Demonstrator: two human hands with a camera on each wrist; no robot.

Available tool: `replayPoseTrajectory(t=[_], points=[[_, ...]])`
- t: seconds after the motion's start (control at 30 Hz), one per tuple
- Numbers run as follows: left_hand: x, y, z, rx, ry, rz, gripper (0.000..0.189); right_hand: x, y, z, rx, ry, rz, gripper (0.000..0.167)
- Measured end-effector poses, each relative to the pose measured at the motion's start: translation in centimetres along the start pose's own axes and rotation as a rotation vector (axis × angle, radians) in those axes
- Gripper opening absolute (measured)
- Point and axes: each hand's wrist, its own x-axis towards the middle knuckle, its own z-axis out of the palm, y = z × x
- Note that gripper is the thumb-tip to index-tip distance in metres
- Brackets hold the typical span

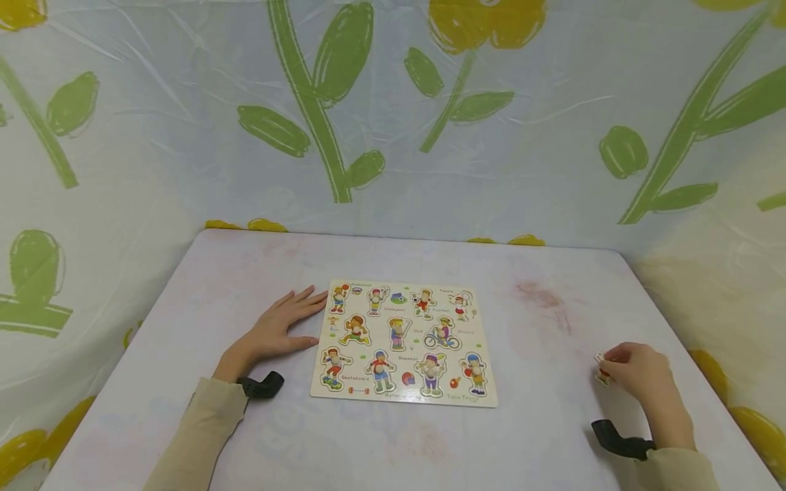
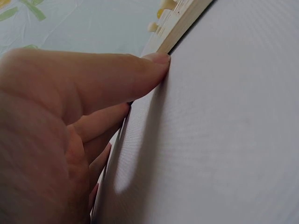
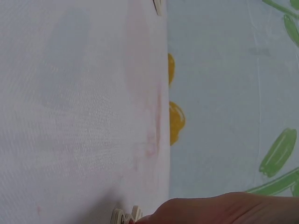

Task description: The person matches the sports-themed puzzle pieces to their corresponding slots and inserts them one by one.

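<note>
A flat wooden peg puzzle board [image 1: 405, 344] with sports figures and printed words lies mid-table. Its figures, such as a cyclist [image 1: 443, 334] and a runner [image 1: 356, 330], have small round knobs. My left hand [image 1: 276, 331] lies at the board's left side, fingers spread. In the left wrist view the thumb tip [image 2: 159, 60] touches the board's pale wooden edge [image 2: 187, 23]. Out to the right, my right hand [image 1: 641, 375] pinches a small white and red puzzle piece [image 1: 602, 372] over the table. In the right wrist view only this piece's pale edges [image 3: 119, 216] show beside the hand.
The table [image 1: 399, 450] has a whitish cover with reddish smudges [image 1: 543, 294]. A fabric backdrop [image 1: 202, 136] with green leaves and yellow flowers rises behind it and at the sides. Black wrist mounts [image 1: 264, 386] sit on both wrists.
</note>
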Motion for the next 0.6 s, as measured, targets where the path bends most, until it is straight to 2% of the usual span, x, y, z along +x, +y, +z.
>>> replayPoseTrajectory(t=[0.2, 0.6], points=[[-0.03, 0.11, -0.09, -0.008, 0.000, -0.003, 0.076, -0.02, -0.14, -0.13, 0.012, -0.012, 0.014, 0.020], [-0.03, -0.16, 0.04, -0.004, -0.009, 0.001, 0.076, 0.23, 0.01, 0.01, 0.010, -0.050, 0.051, 0.022]])
